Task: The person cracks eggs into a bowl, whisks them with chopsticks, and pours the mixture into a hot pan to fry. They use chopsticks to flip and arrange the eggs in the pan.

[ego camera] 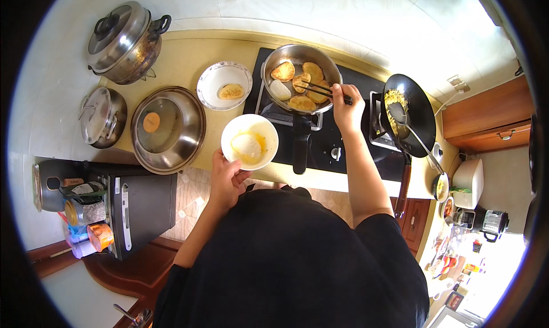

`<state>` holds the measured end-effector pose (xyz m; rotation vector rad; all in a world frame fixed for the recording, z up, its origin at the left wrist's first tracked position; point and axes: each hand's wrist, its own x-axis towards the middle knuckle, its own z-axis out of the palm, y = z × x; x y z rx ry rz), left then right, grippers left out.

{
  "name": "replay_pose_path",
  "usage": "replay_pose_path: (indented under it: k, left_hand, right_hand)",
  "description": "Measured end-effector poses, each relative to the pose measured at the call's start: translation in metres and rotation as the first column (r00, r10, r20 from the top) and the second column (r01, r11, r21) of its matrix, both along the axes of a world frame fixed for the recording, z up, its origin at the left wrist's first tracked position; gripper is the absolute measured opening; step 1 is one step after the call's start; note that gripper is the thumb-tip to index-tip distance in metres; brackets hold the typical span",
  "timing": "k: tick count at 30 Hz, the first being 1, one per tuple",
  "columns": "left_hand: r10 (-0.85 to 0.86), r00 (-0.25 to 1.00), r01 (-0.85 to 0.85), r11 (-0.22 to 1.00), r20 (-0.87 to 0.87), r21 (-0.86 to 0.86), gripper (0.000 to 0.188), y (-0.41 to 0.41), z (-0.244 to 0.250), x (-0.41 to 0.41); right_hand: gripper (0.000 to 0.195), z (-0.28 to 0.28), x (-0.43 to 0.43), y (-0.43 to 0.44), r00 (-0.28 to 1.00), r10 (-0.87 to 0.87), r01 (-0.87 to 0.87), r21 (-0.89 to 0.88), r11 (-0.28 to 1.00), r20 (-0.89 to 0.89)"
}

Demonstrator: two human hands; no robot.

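Note:
My left hand (228, 173) holds a white bowl (271, 128) by its near rim, above the counter's front edge. Inside the bowl a pale slice (245, 145) lies in yellow beaten egg. Dark chopsticks (326, 91) are gripped in my right hand (348, 109), over a steel pot (334, 66) on the left burner. Their tips touch or hover just over a small golden piece (301, 82) in the pot's middle. Around it lie several browned slices (283, 71) and one whiter slice (280, 90). The pot's black handle (302, 148) points towards me.
Left of the pot, a patterned bowl (210, 75) holds one fried slice (231, 91). A large glass-and-steel lid (188, 143) and lidded pots (122, 49) stand further left. On the right burner sits a black wok (422, 113) with yellow food and a spatula (418, 135).

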<state>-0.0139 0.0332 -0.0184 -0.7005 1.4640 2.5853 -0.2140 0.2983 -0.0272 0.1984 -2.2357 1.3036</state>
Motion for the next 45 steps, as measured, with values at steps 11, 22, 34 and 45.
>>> replay_pose_path:
  k: [11,22,34,45]
  left_hand:
    - [0.007,1.0,-0.007,1.0,0.01,0.009,0.052,0.001,0.001,0.003]
    - [-0.004,1.0,0.004,1.0,0.012,-0.001,0.05,0.0,0.002,0.005]
    - [0.003,1.0,-0.003,1.0,-0.019,-0.021,0.049,0.0,-0.002,0.006]
    - [-0.004,1.0,0.004,1.0,-0.002,-0.012,0.048,0.004,0.002,0.002]
  right_hand:
    - [0.028,-0.011,-0.007,0.0,0.972,0.08,-0.006,-0.314,0.949,0.22]
    - [0.022,-0.019,-0.045,0.008,0.993,-0.089,0.093,-0.052,0.994,0.076]
    - [0.021,-0.001,-0.024,0.019,0.991,-0.119,0.122,-0.035,0.992,0.068]
    - [0.022,0.019,0.003,0.03,0.988,-0.041,0.069,-0.19,0.979,0.149]
